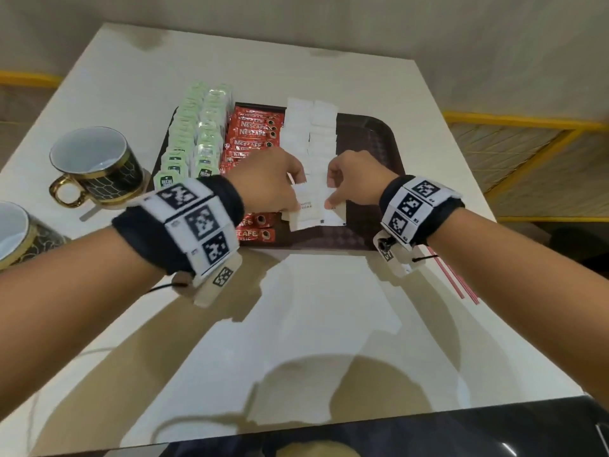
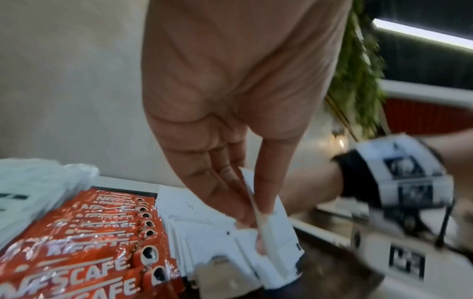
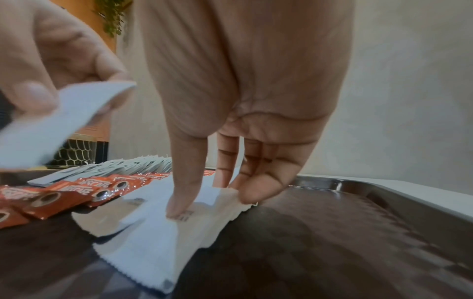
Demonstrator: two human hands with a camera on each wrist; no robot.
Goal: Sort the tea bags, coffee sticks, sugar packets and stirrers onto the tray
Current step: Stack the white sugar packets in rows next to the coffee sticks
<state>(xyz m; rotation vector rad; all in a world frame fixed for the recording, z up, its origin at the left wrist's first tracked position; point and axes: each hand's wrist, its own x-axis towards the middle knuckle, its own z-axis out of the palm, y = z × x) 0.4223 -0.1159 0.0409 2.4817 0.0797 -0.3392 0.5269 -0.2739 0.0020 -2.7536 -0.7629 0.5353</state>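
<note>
Two hands work over the near end of the sugar rows. The left hand [image 2: 230, 113] pinches a single sugar packet [image 2: 268, 228] between thumb and fingers, lifted on edge above the white row, probably so it can be slid in overlapping its neighbours. The right hand [image 3: 245, 97] grasps nothing: its thumb presses flat on the nearest packet of the right-hand row while the fingertips [image 3: 258, 192] touch the packet's far edge, which looks like steadying the stack so it does not fan out.

The sugar packets [image 1: 311, 127] lie in two overlapping white columns down the middle of the brown tray [image 1: 375, 136]. Just left of them sit the red coffee sticks [image 1: 253, 131], also shingled, and further left the green tea bags [image 1: 197, 127], in two columns that run over the tray's far edge. The tray's right part shows only bare patterned surface, seemingly left for the stirrers [image 1: 456, 278], which lie on the table [image 1: 296, 308] beside the right wrist, not yet sorted.

Two dark cups [image 1: 95, 166] with gold trim stand on the table, left of the tray.
</note>
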